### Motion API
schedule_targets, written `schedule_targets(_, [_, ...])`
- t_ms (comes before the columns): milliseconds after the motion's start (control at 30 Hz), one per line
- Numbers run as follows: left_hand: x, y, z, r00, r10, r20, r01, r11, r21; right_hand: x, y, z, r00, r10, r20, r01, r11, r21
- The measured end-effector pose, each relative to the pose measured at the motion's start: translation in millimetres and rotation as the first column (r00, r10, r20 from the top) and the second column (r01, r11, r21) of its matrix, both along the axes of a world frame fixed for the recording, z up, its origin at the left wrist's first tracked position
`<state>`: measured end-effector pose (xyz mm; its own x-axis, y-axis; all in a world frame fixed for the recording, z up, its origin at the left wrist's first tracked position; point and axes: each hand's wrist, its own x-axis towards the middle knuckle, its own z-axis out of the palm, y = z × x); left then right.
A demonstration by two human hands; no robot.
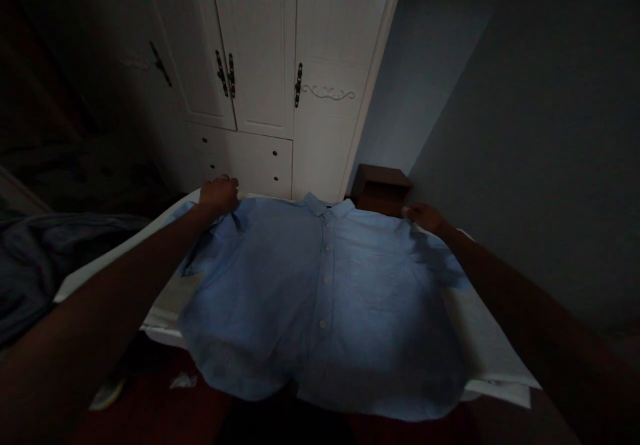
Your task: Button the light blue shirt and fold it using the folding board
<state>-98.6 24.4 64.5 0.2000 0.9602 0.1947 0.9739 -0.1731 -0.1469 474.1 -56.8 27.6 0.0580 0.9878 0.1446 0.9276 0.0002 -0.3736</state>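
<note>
A light blue short-sleeved button-up shirt (pixel 280 258) lies front side up, collar at the far end, on a white-covered surface (pixel 487 338). Its lower hem hangs over the near edge. My left hand (pixel 219 193) is closed at the left shoulder seam, fingers curled down on the cloth. At the opposite shoulder, my right hand (pixel 424 217) pinches the fabric between thumb and fingers. Both sleeves are bunched and partly hidden by my forearms. The shirt's front placket is buttoned, and shadow covers its lower right.
Beyond the surface stands a white wardrobe (pixel 260 45) with dark handles. A small brown cabinet (pixel 383 185) sits by the grey wall (pixel 540 165). Dark grey cloth (pixel 55 258) is heaped at the left. A crumpled clear wrapper (pixel 183 381) lies low on something red.
</note>
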Motion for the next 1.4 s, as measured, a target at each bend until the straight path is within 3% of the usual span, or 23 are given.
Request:
schedule_targets(167, [-1.2, -35.3, 19.1, 0.998, -0.028, 0.051, 0.021, 0.992, 0.128, 7.0, -31.4, 6.1, 0.996, -0.046, 0.074, 0.042, 0.997, 0.059])
schedule_targets(267, [9.8, -60.0, 19.6, 0.988, -0.115, 0.101, 0.099, 0.984, 0.150, 17.2, -58.4, 4.8, 0.984, -0.092, 0.150, 0.077, 0.992, 0.104])
schedule_targets(433, [36.1, -107.2, -8.5, 0.893, -0.437, 0.109, 0.435, 0.899, 0.043, 2.4, -106.9, -5.7, 0.974, -0.126, 0.189, 0.093, 0.980, 0.175])
schedule_targets(567, [40.1, -129.5, -39.3, 0.868, -0.480, 0.127, 0.490, 0.869, -0.065, -48.0, -136.1, -18.4, 0.971, 0.058, 0.233, -0.099, 0.980, 0.170])
schedule_targets(700, [29.7, -131.6, -58.6, 0.862, -0.481, 0.161, 0.501, 0.858, -0.118, -87.3, -150.7, -35.7, 0.933, 0.240, 0.268, -0.256, 0.966, 0.025])
schedule_targets(833, [14.4, -127.1, -62.5, 0.837, -0.505, 0.210, 0.531, 0.842, -0.094, -88.5, -156.4, -48.6, 0.915, 0.306, 0.263, -0.289, 0.952, -0.101])
schedule_targets(1033, [-18.2, -117.5, -59.4, 0.866, -0.459, 0.200, 0.484, 0.868, -0.106, -73.4, -159.5, -51.2, 0.905, 0.324, 0.276, -0.329, 0.944, -0.031])
schedule_targets(1167, [-20.0, -114.8, -53.4, 0.877, -0.465, 0.120, 0.478, 0.870, -0.124, -70.5, -158.0, -51.8, 0.888, 0.335, 0.315, -0.355, 0.935, 0.007])
schedule_targets(1400, [-7.1, -133.9, -37.3, 0.927, -0.374, 0.042, 0.369, 0.924, 0.099, -92.5, -172.7, -40.5, 0.887, 0.154, 0.435, -0.246, 0.955, 0.163])
